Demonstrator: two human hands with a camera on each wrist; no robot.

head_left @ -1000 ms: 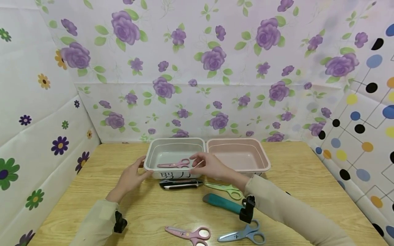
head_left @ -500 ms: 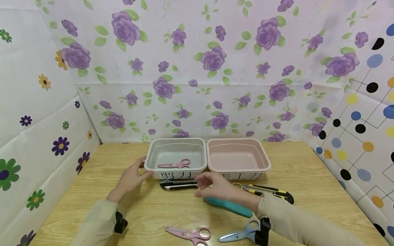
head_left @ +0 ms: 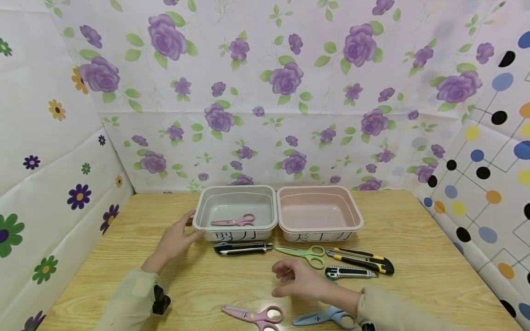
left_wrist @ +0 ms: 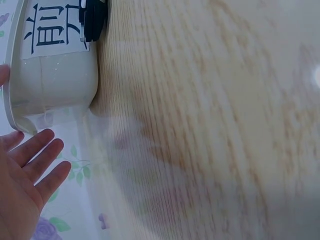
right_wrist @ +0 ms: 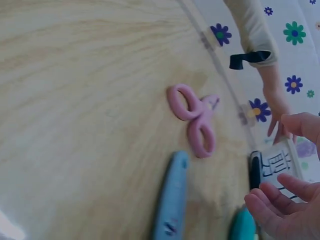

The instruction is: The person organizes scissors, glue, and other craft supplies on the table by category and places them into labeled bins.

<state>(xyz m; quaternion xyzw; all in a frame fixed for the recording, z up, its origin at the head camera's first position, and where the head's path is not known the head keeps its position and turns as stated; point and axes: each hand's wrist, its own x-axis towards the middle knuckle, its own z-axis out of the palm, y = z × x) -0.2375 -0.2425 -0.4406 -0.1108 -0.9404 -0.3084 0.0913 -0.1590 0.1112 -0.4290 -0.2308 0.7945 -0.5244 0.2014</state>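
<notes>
The left hand (head_left: 174, 240), fingers fairly straight, touches the gray bin (head_left: 265, 234) at its front left corner. The right hand (head_left: 300, 280), loosely curved and empty, hovers front-right of that bin, near a partly hidden teal cutter (right_wrist: 243, 225). Pink scissors (head_left: 236, 222) lie inside the bin; a black utility knife (head_left: 242, 248) lies just before it, blue scissors (head_left: 327, 316) farther forward and right.

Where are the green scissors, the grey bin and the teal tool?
Green scissors (head_left: 305, 253): head view, near the pivot.
Grey bin (head_left: 240, 228): head view, front rim.
Teal tool (right_wrist: 243, 225): right wrist view, rounded end.
</notes>
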